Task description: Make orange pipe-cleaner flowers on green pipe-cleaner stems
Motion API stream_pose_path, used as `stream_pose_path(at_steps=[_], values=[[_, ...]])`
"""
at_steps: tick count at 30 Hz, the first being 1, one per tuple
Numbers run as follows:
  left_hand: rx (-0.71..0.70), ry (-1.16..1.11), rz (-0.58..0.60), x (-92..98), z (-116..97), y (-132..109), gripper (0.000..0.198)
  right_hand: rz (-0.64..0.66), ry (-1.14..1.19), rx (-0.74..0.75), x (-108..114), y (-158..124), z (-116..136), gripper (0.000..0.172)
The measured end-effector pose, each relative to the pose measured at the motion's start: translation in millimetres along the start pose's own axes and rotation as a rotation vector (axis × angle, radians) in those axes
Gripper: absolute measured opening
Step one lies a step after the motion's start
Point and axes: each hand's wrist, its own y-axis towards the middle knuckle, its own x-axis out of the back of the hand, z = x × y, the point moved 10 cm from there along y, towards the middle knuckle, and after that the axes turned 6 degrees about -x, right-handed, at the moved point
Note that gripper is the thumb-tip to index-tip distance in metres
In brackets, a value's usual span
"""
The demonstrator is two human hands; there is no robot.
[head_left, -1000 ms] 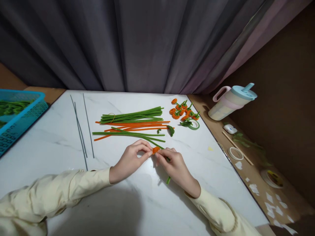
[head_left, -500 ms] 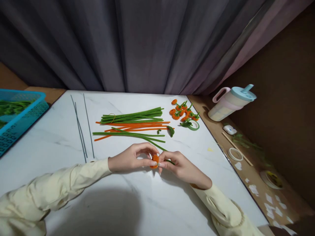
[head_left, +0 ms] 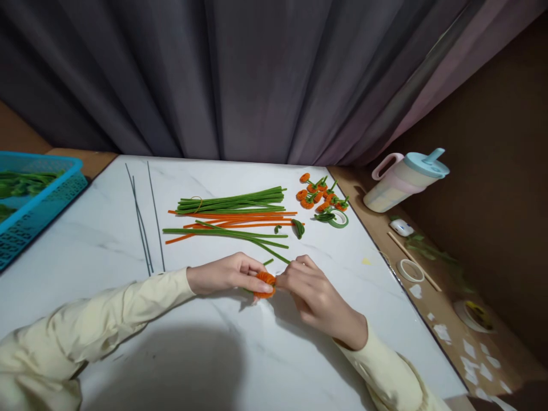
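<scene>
Between the thumb and fingers of my left hand [head_left: 233,275] is a small ribbed orange pipe-cleaner pumpkin [head_left: 265,281]. Bits of green pipe cleaner [head_left: 268,262] stick out beside those fingers. My right hand [head_left: 312,291] is closed, its fingertips pinched against the pumpkin's right side; what they grip is hidden. Just beyond both hands lie loose green pipe cleaners [head_left: 231,233], orange pipe cleaners [head_left: 240,217] and a tied green bundle [head_left: 231,200]. A folded green piece [head_left: 298,229] rests near their right ends.
Several finished orange pumpkins [head_left: 307,202] with green stems sit at the back right, beside a green tape roll [head_left: 345,222]. Thin wires [head_left: 154,211] lie left. A blue basket [head_left: 64,191] stands far left; a tumbler [head_left: 391,182], white tape roll [head_left: 411,270] and paper scraps line the right ledge.
The orange pumpkin has turned, showing its ribbed side. My right hand has rolled over, with its knuckles up and fingers curled in. Green ends now show by my left fingers.
</scene>
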Motion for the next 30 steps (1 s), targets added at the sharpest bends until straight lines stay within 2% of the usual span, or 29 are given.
stream_pose_path(at_steps=[5, 9, 18, 25, 27, 30], values=[[0.036, 0.078, -0.010, 1.2, 1, 0, 0.014, -0.004, -0.361, 0.147, -8, -5, 21, 0.030], [0.038, 0.157, -0.010, 1.3, -3, 0, 0.017, 0.024, -0.447, 0.185, -14, -7, 25, 0.031], [0.057, 0.235, 0.049, 2.5, -2, 0, 0.022, -0.020, -0.310, 0.144, -3, -3, 14, 0.033], [0.061, 0.262, 0.094, 3.1, -4, -1, 0.019, -0.001, -0.236, 0.094, -8, -4, 1, 0.030], [0.056, 0.288, 0.077, 4.6, -5, 0, 0.018, -0.004, -0.210, 0.075, -10, -4, -3, 0.030], [0.057, 0.316, -0.028, 10.3, -2, 1, 0.013, -0.011, -0.170, 0.059, -12, -4, -4, 0.030]])
